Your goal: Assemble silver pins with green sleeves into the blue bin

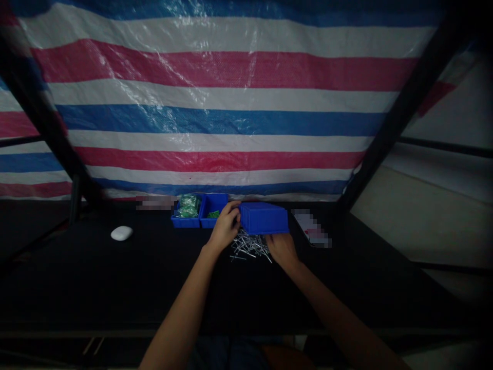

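Observation:
A blue plastic bin (265,218) is tipped over, with its outside facing me, above a heap of thin silvery metal rods (249,246) like nails or long screws. My left hand (226,226) is closed at the bin's left end, thumb and fingers curled at its edge. At the lower right rim, my right hand (282,247) grips from below; the bin hides its fingertips. Some rods lie loose on the black table (154,288) in front of the heap.
Left of the bin stand two joined blue bins, one with green items in clear plastic (189,205), the other with a few green pieces (213,214). A white mouse-like object (121,233) lies left, a phone-like object (311,228) right. Striped sheeting (231,123) hangs behind.

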Tool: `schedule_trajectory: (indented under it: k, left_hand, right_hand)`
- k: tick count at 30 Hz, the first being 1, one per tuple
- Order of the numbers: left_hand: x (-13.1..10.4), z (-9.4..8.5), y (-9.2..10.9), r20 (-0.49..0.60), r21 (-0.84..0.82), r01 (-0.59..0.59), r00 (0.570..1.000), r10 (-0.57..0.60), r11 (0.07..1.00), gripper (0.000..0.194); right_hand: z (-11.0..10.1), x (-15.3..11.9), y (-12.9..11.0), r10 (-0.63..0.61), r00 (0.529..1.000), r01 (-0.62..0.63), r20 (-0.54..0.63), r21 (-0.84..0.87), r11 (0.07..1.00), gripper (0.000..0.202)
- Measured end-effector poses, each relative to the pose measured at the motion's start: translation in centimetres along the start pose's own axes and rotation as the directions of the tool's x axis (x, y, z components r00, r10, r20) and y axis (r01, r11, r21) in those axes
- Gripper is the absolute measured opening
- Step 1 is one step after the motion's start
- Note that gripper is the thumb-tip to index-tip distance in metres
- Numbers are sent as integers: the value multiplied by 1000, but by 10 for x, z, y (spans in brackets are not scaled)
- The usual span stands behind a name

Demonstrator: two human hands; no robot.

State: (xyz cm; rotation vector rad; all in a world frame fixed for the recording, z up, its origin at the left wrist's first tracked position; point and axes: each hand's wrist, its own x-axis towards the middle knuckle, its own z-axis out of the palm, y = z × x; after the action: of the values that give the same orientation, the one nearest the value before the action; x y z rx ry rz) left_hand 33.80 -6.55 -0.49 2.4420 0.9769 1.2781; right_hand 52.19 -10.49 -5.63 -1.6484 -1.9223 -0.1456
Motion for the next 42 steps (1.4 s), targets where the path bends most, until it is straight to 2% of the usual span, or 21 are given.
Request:
schedule_trajectory:
  k: [3, 5, 9, 12, 15, 18, 20, 22, 24, 26, 32, 37, 42]
  left_hand:
    - [-2, 10, -1, -72, -14, 75, 995, -76, 997, 9]
    - [-5, 19, -3, -62, -2, 105, 993, -105, 995, 13]
    - [-12, 40, -2, 89, 120, 75, 992, -86, 990, 39]
    - [-11, 54, -5, 157, 227, 115, 976, -153, 967, 54]
    - [-2, 65, -13, 209, 271, 215, 938, -275, 938, 61]
    - [9, 72, -20, 306, 276, 271, 885, -351, 922, 62]
    - [13, 74, -20, 378, 235, 230, 874, -307, 944, 58]
    - [14, 74, -17, 440, 133, 138, 879, -183, 982, 51]
    - [11, 71, -12, 476, 24, 62, 877, -66, 998, 45]
    - [7, 67, -8, 491, -31, 34, 871, -14, 999, 43]
    - [-5, 54, -1, 525, -54, 51, 851, -15, 997, 43]
    - [-13, 51, 3, 510, -21, 64, 859, -44, 998, 42]
    - [-15, 52, 5, 493, -8, 36, 870, -27, 999, 43]
  right_hand:
    - [0, 3, 3, 58, 997, -58, -41, -13, 998, 31]
    - [-1, 6, 5, 105, 994, -106, -40, -17, 994, 32]
    - [-9, 13, 9, 160, 985, -162, -67, -20, 987, 35]
    - [-17, 22, 17, 184, 974, -185, -133, 5, 983, 36]
    - [-28, 33, 29, 197, 971, -201, -134, -14, 980, 40]
    - [-37, 47, 43, 228, 972, -231, -47, -60, 971, 38]
    - [-40, 56, 53, 248, 968, -243, 47, -85, 966, 36]
    - [-39, 64, 62, 267, 958, -256, 105, -109, 960, 34]
    - [-36, 71, 69, 268, 951, -253, 154, -110, 961, 36]
    - [-31, 78, 73, 270, 943, -256, 197, -96, 962, 36]
    - [-19, 94, 71, 295, 911, -285, 289, -77, 955, 38]
    - [-15, 95, 63, 267, 918, -251, 293, -93, 964, 36]
    - [-21, 88, 72, 238, 936, -205, 260, -146, 968, 32]
